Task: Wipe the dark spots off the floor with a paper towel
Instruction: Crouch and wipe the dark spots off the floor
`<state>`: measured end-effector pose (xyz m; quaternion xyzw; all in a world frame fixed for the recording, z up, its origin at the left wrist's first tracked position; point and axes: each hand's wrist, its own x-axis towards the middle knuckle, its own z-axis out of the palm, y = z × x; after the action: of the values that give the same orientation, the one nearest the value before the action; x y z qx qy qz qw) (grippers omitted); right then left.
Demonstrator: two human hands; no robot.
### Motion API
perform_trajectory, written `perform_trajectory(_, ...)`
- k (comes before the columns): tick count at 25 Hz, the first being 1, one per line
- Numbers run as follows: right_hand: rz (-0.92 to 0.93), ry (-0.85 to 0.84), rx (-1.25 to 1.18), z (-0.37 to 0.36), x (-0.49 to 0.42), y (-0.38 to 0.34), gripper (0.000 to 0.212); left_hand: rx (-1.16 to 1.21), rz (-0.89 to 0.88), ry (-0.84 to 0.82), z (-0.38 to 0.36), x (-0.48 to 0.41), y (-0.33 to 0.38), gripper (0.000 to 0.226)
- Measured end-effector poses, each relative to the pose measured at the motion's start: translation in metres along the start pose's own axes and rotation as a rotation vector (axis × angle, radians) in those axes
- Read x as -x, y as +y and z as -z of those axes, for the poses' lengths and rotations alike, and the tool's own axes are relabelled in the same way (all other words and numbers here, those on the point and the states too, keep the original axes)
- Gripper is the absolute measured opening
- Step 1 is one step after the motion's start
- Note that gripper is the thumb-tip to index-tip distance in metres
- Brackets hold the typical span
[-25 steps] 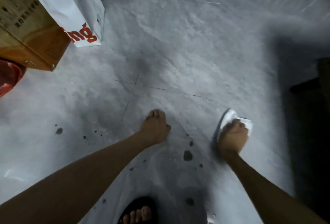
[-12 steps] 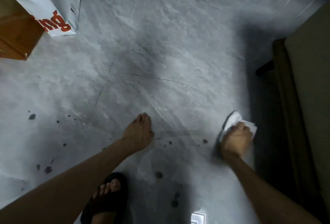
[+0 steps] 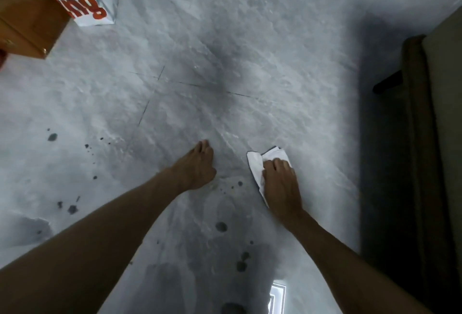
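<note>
My right hand (image 3: pixel 281 183) presses a crumpled white paper towel (image 3: pixel 257 163) onto the grey marble floor (image 3: pixel 250 51), its fingers curled over the towel's near part. A hand's width to the left, my left hand (image 3: pixel 197 166) rests on the floor with its fingers straight and together, holding nothing. Small dark spots (image 3: pixel 239 183) lie between the two hands, just left of the towel. Larger dark spots sit nearer to me (image 3: pixel 221 226) and lower still (image 3: pixel 241 262). More spots are scattered far left (image 3: pixel 52 136) and lower left (image 3: pixel 72 209).
A brown cardboard box (image 3: pixel 30 13) and a white bag with red letters (image 3: pixel 92 1) stand at the top left. Dark furniture (image 3: pixel 420 138) runs along the right edge, with deep shadow beside it. A bright window reflection (image 3: pixel 277 296) shows on the floor near me.
My right hand has slid the towel left, closer to my left hand and the spots between them. The sandalled foot seen earlier has left the view.
</note>
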<state>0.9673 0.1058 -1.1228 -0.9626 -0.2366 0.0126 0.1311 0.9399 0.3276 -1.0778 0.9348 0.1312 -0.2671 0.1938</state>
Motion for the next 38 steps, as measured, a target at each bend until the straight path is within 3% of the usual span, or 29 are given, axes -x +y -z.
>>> perform_trajectory(4,0.035,0.111,0.023,0.0,0.007,0.012,0.03,-0.041,-0.065,-0.003,-0.001,0.003,-0.01,0.068)
perform_trajectory(5,-0.058,0.133,0.032,0.002,0.013,0.019,0.036,-0.045,-0.078,-0.017,0.0,0.002,-0.016,0.07)
perform_trajectory(8,-0.597,0.213,0.018,0.009,0.035,0.043,0.05,-0.022,-0.097,-0.01,0.0,0.003,-0.022,0.072)
perform_trajectory(10,-0.837,0.243,0.054,0.004,0.032,0.017,0.043,-0.011,-0.104,-0.018,0.003,0.008,-0.022,0.072)
perform_trajectory(11,-0.813,0.24,0.067,-0.001,0.023,-0.011,0.036,-0.007,-0.104,-0.018,0.006,0.01,-0.019,0.069)
perform_trajectory(13,-0.546,0.213,-0.044,-0.03,0.002,-0.101,0.028,0.03,-0.091,0.096,0.012,0.016,-0.029,0.055)
perform_trajectory(16,-0.194,-0.074,-0.373,-0.06,-0.009,-0.217,0.028,0.137,-0.04,0.336,0.02,0.027,-0.067,0.032)
perform_trajectory(18,0.098,-0.161,-0.271,-0.06,-0.003,-0.213,0.027,0.148,-0.037,0.37,0.019,0.032,-0.094,0.024)
perform_trajectory(19,0.178,-0.121,-0.122,-0.059,-0.001,-0.182,0.029,0.129,-0.046,0.349,0.016,0.034,-0.101,0.024)
perform_trajectory(20,0.171,-0.043,0.002,-0.049,0.005,-0.137,0.031,0.102,-0.063,0.312,0.012,0.036,-0.101,0.027)
perform_trajectory(22,-0.165,-0.011,0.259,-0.015,0.023,-0.04,0.038,0.018,-0.097,0.262,-0.002,0.036,-0.093,0.043)
perform_trajectory(24,-0.62,0.058,0.22,0.007,0.049,0.013,0.035,-0.073,-0.125,0.268,-0.012,0.031,-0.086,0.059)
perform_trajectory(26,-0.925,0.181,0.139,-0.001,0.047,-0.007,0.033,-0.101,-0.12,0.252,-0.016,0.025,-0.085,0.065)
perform_trajectory(28,-0.759,0.218,0.103,-0.03,0.026,-0.072,0.028,-0.117,-0.106,0.235,-0.017,0.023,-0.085,0.066)
perform_trajectory(31,-0.189,0.02,0.054,-0.061,0.021,-0.167,0.022,-0.143,-0.111,0.198,-0.013,0.022,-0.08,0.066)
perform_trajectory(33,0.151,-0.127,0.061,-0.053,0.026,-0.156,0.026,-0.15,-0.099,0.178,-0.012,0.023,-0.077,0.066)
perform_trajectory(34,0.236,-0.149,0.094,-0.04,0.025,-0.13,0.028,-0.145,-0.092,0.173,-0.011,0.025,-0.076,0.066)
perform_trajectory(35,0.213,-0.169,0.117,-0.023,0.027,-0.105,0.029,-0.148,-0.093,0.167,-0.009,0.028,-0.075,0.066)
perform_trajectory(38,-0.306,-0.072,0.125,0.018,0.062,-0.029,0.033,-0.175,-0.105,0.135,-0.005,0.032,-0.077,0.068)
